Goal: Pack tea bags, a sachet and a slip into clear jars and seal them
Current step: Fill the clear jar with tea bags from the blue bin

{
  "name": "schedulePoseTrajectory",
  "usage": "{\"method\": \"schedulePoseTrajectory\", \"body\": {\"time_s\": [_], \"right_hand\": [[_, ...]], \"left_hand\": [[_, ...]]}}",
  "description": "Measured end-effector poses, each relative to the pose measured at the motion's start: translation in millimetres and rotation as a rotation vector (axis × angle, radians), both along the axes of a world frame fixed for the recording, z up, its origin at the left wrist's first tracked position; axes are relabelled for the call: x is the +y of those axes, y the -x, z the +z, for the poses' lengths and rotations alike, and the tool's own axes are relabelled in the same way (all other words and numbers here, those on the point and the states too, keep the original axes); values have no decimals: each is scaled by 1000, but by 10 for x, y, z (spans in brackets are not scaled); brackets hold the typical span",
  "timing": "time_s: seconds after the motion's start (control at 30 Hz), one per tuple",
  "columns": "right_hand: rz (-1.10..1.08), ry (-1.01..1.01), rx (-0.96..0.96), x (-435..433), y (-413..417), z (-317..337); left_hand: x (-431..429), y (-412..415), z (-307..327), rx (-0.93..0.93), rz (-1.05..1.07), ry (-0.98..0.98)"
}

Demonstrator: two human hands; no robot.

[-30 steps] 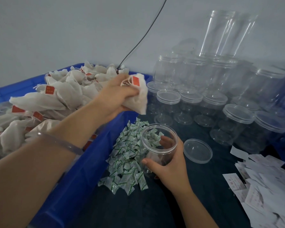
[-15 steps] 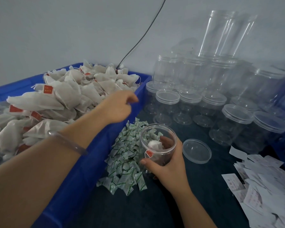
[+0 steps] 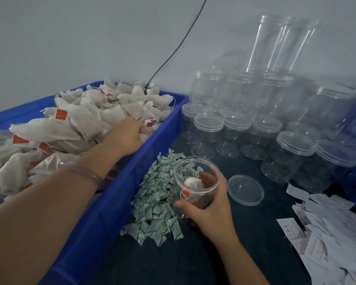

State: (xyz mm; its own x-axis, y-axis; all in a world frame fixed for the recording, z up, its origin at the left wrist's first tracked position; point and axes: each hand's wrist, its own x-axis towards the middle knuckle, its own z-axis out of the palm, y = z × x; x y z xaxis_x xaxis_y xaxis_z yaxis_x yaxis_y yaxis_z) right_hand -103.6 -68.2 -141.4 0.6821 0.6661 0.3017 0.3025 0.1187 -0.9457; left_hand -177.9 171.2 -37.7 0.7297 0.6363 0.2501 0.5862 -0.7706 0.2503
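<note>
My right hand (image 3: 212, 208) grips an open clear jar (image 3: 206, 167) standing on the dark table. One white tea bag (image 3: 191, 182) with a red tag lies inside the jar. Its loose clear lid (image 3: 245, 190) lies flat just to the right. My left hand (image 3: 127, 134) reaches into the blue tray (image 3: 119, 198) and its fingertips dig into the heap of white tea bags (image 3: 86, 118). Whether they hold a bag is hidden. Green-printed sachets (image 3: 156, 202) are piled left of the jar. White paper slips (image 3: 327, 233) lie at the right.
Several empty clear jars (image 3: 255, 130), most with lids on, stand stacked behind and to the right of the held jar. A black cable (image 3: 173, 52) runs up the grey wall behind the tray. Dark table surface (image 3: 193, 260) shows in front of me.
My left hand dropped a tea bag into the jar, then swung back left and down into the tray's heap. My right hand has kept its hold on the jar.
</note>
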Motion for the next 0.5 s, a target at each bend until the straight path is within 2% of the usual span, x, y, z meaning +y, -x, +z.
{"method": "schedulePoseTrajectory", "body": {"time_s": [0.07,0.13,0.2,0.23,0.3,0.43,0.5], "right_hand": [[4,-5,7,3,-1,3],[10,-10,8,5,-2,3],[12,-15,3,7,4,5],[10,-18,-1,6,6,6],[8,-29,-7,9,8,12],[19,-59,-14,20,0,20],[8,-51,-23,22,3,23]], "left_hand": [[-49,22,117,-130,29,61],[-198,68,323,-384,-24,167],[-470,125,545,-622,-251,388],[-612,138,613,-651,-385,480],[-884,116,619,-483,-573,473],[-1164,-43,394,146,-672,337],[-1132,-62,375,229,-682,395]]}}
